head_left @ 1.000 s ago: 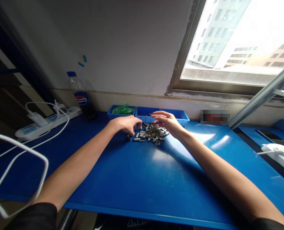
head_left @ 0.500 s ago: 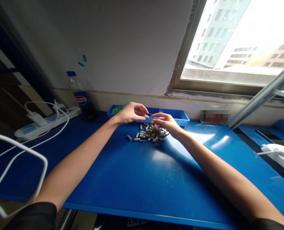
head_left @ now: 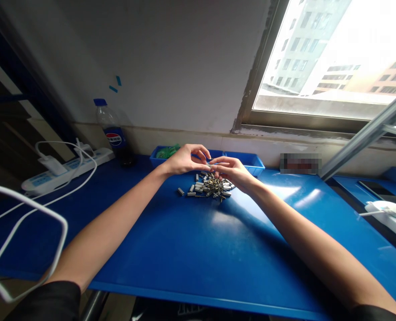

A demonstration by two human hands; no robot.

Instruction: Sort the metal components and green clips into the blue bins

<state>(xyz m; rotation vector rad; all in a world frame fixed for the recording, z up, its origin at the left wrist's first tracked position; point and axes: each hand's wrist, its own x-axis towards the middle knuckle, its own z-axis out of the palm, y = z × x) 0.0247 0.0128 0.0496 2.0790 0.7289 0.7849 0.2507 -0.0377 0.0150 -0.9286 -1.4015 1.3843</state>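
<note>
Above a heap of small metal parts [head_left: 214, 186], my two hands meet at the fingertips. My left hand [head_left: 187, 159] is closed in a pinch on a small grey metal piece [head_left: 209, 166], mostly covered by fingers. From the other side my right hand [head_left: 232, 170] reaches the same spot, its fingers also closed in a pinch; anything between them is too small to make out. The heap mixes short silver blocks with thin brass-coloured and dark pins. One silver block [head_left: 180, 191] lies apart on its left side.
Blue bins [head_left: 245, 164] line the wall behind my hands, with green material [head_left: 167, 151] in the left one. A cola bottle [head_left: 114, 133] and a white power strip [head_left: 71, 169] stand at left. White cable [head_left: 62, 223] loops near my left arm. Another power strip [head_left: 392, 218] lies at right.
My hands have come together: the left moved slightly right with the grey metal piece, and its end now touches the right fingertips. The heap looks the same.
</note>
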